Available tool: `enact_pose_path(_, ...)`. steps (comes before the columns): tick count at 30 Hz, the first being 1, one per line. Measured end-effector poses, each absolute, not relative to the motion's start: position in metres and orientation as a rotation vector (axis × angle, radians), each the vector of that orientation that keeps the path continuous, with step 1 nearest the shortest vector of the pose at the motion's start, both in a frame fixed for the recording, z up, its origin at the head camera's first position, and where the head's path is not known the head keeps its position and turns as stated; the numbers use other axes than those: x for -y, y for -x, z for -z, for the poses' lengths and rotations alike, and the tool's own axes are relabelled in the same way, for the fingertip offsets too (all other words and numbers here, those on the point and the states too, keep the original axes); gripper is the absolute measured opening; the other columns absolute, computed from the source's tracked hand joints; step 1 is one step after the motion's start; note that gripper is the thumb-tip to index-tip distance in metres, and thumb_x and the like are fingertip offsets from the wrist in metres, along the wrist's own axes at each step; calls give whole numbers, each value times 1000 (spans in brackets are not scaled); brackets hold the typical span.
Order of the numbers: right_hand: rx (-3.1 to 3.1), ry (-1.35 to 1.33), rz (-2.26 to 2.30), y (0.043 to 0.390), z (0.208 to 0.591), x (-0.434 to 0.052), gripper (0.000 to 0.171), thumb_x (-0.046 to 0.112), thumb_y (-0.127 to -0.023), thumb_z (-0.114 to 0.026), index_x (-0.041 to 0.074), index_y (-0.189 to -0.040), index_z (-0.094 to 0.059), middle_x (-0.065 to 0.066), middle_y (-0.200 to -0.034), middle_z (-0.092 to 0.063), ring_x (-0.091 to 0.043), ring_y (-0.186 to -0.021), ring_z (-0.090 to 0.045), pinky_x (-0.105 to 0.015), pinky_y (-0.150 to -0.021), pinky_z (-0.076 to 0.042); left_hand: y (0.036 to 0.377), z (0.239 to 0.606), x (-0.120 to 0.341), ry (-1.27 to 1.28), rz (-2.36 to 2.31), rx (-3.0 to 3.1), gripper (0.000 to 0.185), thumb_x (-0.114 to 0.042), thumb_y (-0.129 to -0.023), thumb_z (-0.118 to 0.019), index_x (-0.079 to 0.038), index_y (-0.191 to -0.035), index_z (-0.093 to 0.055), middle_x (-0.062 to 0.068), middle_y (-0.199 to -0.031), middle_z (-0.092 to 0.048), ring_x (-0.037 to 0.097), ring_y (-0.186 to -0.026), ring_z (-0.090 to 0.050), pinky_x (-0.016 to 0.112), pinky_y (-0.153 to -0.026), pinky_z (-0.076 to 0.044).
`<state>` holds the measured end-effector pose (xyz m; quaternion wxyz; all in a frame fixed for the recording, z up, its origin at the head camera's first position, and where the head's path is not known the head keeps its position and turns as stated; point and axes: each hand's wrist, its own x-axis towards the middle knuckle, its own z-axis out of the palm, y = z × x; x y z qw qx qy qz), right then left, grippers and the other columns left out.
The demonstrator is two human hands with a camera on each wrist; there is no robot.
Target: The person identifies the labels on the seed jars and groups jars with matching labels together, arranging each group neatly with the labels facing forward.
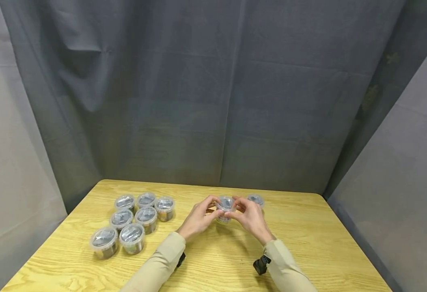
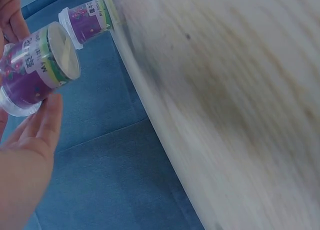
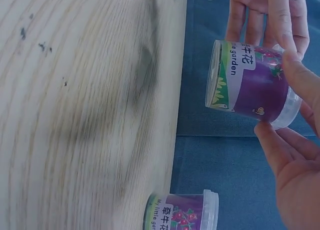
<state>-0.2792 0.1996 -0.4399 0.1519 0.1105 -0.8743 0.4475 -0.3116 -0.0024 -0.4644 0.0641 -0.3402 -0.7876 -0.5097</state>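
— Between the two hands, what's there?

— One small tub (image 1: pixel 224 207), held up off the bench (image 1: pixel 213 263), with the left hand (image 1: pixel 199 219) on its left side and the right hand (image 1: pixel 249 217) on its right. Both hands grasp it, fingers curled round the clear lid end and the wall. The right wrist view shows the purple label and the right thumb and fingertips (image 3: pixel 280 20) pinching the tub (image 3: pixel 250 83) near its lid rim.

— Which way does it lie?

— Tilted. In the wrist views its long axis runs roughly sideways, the base turned away from the palms and the lid toward them. In the left wrist view the pale base faces outward and the left fingers (image 2: pixel 42 125) sit just under the lid end of the tub (image 2: pixel 37 65).

— Which hand is nearer?

— Neither, really; both touch it, and it sits midway between them, just beyond the fingertips as seen from the head.

— And further out?

— Just past the right hand stands a second tub (image 1: pixel 255 200) of the same kind, upright on the bench. Well off to the left of the left hand is a cluster of seven tubs (image 1: pixel 134 223), lids up, packed close together. Behind the bench hangs a grey curtain (image 1: pixel 213 101).
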Motion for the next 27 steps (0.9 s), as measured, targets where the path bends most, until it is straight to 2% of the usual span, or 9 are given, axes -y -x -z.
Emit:
enact_pose_path(5, 2518, -330, -1264, 281, 441, -202, 25, 19, -74, -85, 13, -82, -63, -13, -134, -62, -31, -116, -64, -36, -95, -55, 313, 464, -1, 1004, 1574, 2355, 25, -25, -92, -70, -15, -111, -58, 5, -121, -65, 23, -120, -62, 38, -100, -53)
enact_pose_path(10, 2530, -358, -1210, 283, 441, -203, 24, 20, -75, -85, 14, -80, -62, -15, -134, -61, -33, -118, -62, -41, -96, -55, 314, 465, -4, 935, 1584, 2353, 21, -26, -89, -72, -19, -105, -60, 5, -121, -66, 26, -116, -64, 42, -102, -51)
enact_pose_path(17, 2530, -432, -1077, 288, 441, -204, 18, 18, -77, -83, 12, -85, -68, -19, -131, -63, -33, -119, -61, -42, -94, -55, 317, 466, -11, 813, 1548, 2356, 23, -25, -84, -78, -16, -100, -64, 3, -113, -70, 26, -114, -65, 40, -100, -52)
enact_pose_path(20, 2537, -477, -979, 290, 442, -206, 17, 17, -76, -83, 13, -85, -69, -20, -129, -63, -35, -114, -64, -45, -90, -57, 318, 467, -13, 798, 1539, 2360, 24, -22, -83, -79, -13, -99, -64, 3, -111, -70, 25, -114, -65, 39, -100, -53)
enact_pose_path(22, 2549, -512, -904, 292, 441, -207, 17, 17, -76, -83, 15, -84, -69, -17, -122, -68, -32, -105, -68, -45, -86, -59, 319, 469, -14, 794, 1530, 2361, 24, -21, -82, -79, -12, -98, -64, 4, -111, -70, 25, -114, -66, 39, -99, -53)
enact_pose_path(25, 2569, -544, -812, 295, 441, -208, 18, 17, -76, -84, 16, -85, -68, -9, -106, -74, -21, -89, -69, -40, -76, -59, 321, 471, -16, 785, 1520, 2362, 23, -20, -82, -79, -11, -97, -63, 5, -111, -70, 26, -113, -66, 39, -98, -54)
enact_pose_path(27, 2589, -555, -777, 297, 441, -209, 19, 17, -77, -83, 17, -87, -67, -2, -97, -74, -13, -80, -64, -36, -71, -56, 322, 472, -18, 781, 1514, 2359, 22, -19, -82, -79, -11, -96, -64, 6, -111, -70, 28, -112, -66, 40, -97, -54)
